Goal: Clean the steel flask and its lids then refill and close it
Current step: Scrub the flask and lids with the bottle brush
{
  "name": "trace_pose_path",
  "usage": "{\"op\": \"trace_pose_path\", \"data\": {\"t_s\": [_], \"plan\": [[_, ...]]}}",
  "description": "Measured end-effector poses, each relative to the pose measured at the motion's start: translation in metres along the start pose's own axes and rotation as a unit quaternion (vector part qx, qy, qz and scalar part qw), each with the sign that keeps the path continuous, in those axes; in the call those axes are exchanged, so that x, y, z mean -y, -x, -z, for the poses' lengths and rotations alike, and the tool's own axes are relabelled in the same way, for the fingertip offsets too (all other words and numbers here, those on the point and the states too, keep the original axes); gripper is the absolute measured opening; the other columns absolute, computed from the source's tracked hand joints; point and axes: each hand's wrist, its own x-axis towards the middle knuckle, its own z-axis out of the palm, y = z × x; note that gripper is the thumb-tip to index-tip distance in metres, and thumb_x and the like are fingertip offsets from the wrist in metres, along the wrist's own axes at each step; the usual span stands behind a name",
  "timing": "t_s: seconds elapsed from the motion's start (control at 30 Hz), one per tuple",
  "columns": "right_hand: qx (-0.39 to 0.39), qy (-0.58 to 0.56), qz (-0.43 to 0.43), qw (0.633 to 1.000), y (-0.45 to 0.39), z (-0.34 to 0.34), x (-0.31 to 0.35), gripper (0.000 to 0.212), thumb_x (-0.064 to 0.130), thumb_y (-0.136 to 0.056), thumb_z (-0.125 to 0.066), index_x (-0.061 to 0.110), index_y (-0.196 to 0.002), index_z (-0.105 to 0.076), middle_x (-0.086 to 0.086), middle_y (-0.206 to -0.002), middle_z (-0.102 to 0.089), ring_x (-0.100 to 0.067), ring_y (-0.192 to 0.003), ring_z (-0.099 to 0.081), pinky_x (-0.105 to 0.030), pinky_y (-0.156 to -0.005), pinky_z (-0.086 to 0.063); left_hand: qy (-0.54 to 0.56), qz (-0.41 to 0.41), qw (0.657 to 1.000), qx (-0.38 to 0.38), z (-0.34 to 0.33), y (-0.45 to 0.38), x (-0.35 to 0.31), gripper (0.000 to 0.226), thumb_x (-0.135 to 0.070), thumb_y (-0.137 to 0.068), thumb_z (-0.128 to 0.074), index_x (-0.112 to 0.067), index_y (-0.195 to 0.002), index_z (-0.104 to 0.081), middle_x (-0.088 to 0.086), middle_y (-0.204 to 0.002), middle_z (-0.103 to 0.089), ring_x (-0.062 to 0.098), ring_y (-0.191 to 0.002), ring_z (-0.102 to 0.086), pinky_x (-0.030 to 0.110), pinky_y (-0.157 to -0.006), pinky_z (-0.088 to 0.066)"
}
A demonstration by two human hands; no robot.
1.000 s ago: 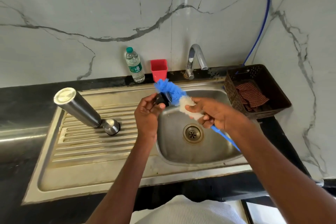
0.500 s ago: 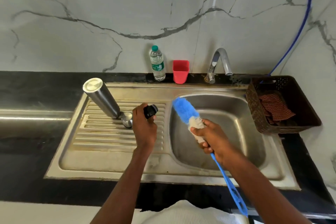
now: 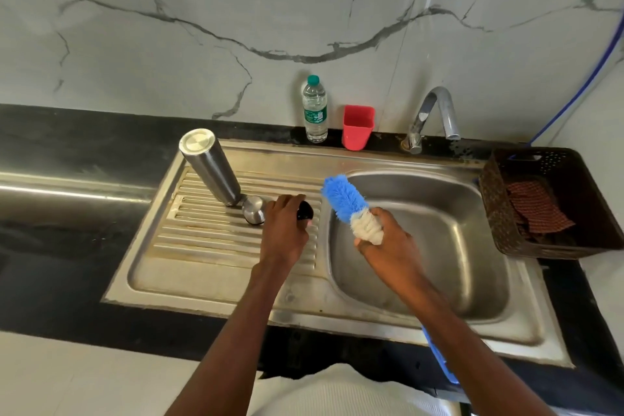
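over the drainboard [image 3: 209,240], the left hand [image 3: 285,230] is gripping a black inner lid [image 3: 305,211]; the right hand [image 3: 388,246] is clutching a blue bottle brush [image 3: 342,197].

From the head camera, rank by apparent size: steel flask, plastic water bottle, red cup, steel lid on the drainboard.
1. Steel flask, standing inverted on the drainboard.
2. Plastic water bottle, though it stands farther back, so its true size is unsure.
3. Red cup.
4. Steel lid, beside the flask.
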Motion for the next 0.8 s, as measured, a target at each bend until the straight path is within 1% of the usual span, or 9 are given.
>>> {"op": "trace_pose_path", "data": {"t_s": [0.1,0.2,0.27,0.33,0.43,0.57,0.63,0.73,0.8], "plan": [[0.016,-0.061,-0.076,0.995,-0.006,-0.006,-0.009,0.066,0.031,-0.083,-0.08,0.034,-0.138,-0.043,0.012,-0.101,-0.066,-0.014,-0.078,-0.067,-0.033,-0.066,-0.053,-0.033,0.027,0.999,0.011,-0.004,-0.003,0.006,0.056,-0.011,-0.091,-0.075,-0.015,-0.144,-0.058,0.007,-0.139,-0.06,0.033,-0.131,-0.048,0.042,-0.107,-0.041],[0.063,-0.229,-0.165,0.957,-0.012,-0.009,-0.013,0.058,0.014,-0.081,-0.083,0.018,-0.13,-0.052,-0.007,-0.107,-0.071,-0.017,-0.055,-0.059,-0.028,-0.047,-0.042,-0.081,0.044,0.995,0.027,-0.008,-0.009,0.015,0.056,-0.01,-0.09,-0.075,-0.012,-0.144,-0.058,0.011,-0.137,-0.061,0.035,-0.132,-0.047,0.044,-0.108,-0.044],[0.085,-0.325,-0.206,0.919,-0.013,-0.005,-0.015,0.05,0.001,-0.083,-0.08,0.011,-0.127,-0.057,-0.013,-0.097,-0.074,-0.017,-0.055,-0.059,-0.026,-0.044,-0.04,-0.088,0.042,0.995,0.028,-0.012,-0.009,0.019,0.052,-0.009,-0.09,-0.074,-0.01,-0.14,-0.06,0.013,-0.133,-0.063,0.036,-0.129,-0.051,0.044,-0.108,-0.043],[0.104,-0.405,-0.231,0.879,-0.012,-0.001,-0.018,0.051,-0.008,-0.084,-0.075,0.009,-0.129,-0.058,-0.013,-0.089,-0.073,-0.018,-0.058,-0.061,-0.025,-0.042,-0.041,-0.085,0.04,0.995,0.018,-0.016,-0.006,0.022,0.047,-0.005,-0.089,-0.073,-0.008,-0.135,-0.062,0.015,-0.129,-0.064,0.039,-0.125,-0.053,0.045,-0.105,-0.043],[0.112,-0.459,-0.242,0.847,-0.009,0.001,-0.022,0.059,-0.014,-0.082,-0.073,0.012,-0.133,-0.058,-0.015,-0.093,-0.073,-0.021,-0.062,-0.063,-0.025,-0.041,-0.042,-0.082,0.042,0.996,0.015,-0.019,-0.001,0.021,0.049,-0.005,-0.09,-0.074,-0.006,-0.137,-0.059,0.016,-0.133,-0.061,0.04,-0.129,-0.049,0.048,-0.105,-0.045],[0.098,-0.471,-0.224,0.848,-0.006,0.008,-0.023,0.059,-0.014,-0.087,-0.068,0.028,-0.128,-0.059,-0.019,-0.1,-0.07,-0.023,-0.065,-0.064,-0.024,-0.042,-0.043,-0.098,0.048,0.994,-0.009,-0.02,0.0,0.013,0.058,-0.019,-0.092,-0.076,-0.008,-0.144,-0.051,0.017,-0.15,-0.047,0.038,-0.141,-0.04,0.051,-0.115,-0.04],[0.099,-0.452,-0.22,0.859,-0.005,0.015,-0.024,0.048,-0.005,-0.09,-0.071,0.026,-0.125,-0.062,-0.018,-0.097,-0.071,-0.023,-0.064,-0.065,-0.024,-0.045,-0.044,-0.082,0.033,0.996,-0.028,-0.02,0.0,0.005,0.058,-0.023,-0.093,-0.073,-0.012,-0.145,-0.052,0.014,-0.15,-0.048,0.035,-0.143,-0.04,0.05,-0.117,-0.037],[0.095,-0.415,-0.215,0.879,-0.003,0.029,-0.025,0.022,0.013,-0.093,-0.073,0.019,-0.114,-0.073,-0.017,-0.098,-0.072,-0.025,-0.067,-0.066,-0.027,-0.051,-0.042,-0.011,-0.029,0.999,-0.041,-0.02,-0.001,-0.014,0.053,-0.022,-0.093,-0.072,-0.017,-0.144,-0.055,0.007,-0.144,-0.056,0.03,-0.138,-0.044,0.048,-0.115,-0.04],[0.108,-0.404,-0.204,0.885,-0.002,0.041,-0.024,0.019,0.025,-0.095,-0.068,0.021,-0.112,-0.077,-0.014,-0.098,-0.073,-0.025,-0.072,-0.066,-0.029,-0.056,-0.043,0.026,-0.075,0.997,-0.021,-0.023,-0.004,-0.028,0.053,-0.02,-0.092,-0.073,-0.019,-0.142,-0.057,0.003,-0.143,-0.057,0.026,-0.136,-0.046,0.044,-0.112,-0.043]]}}
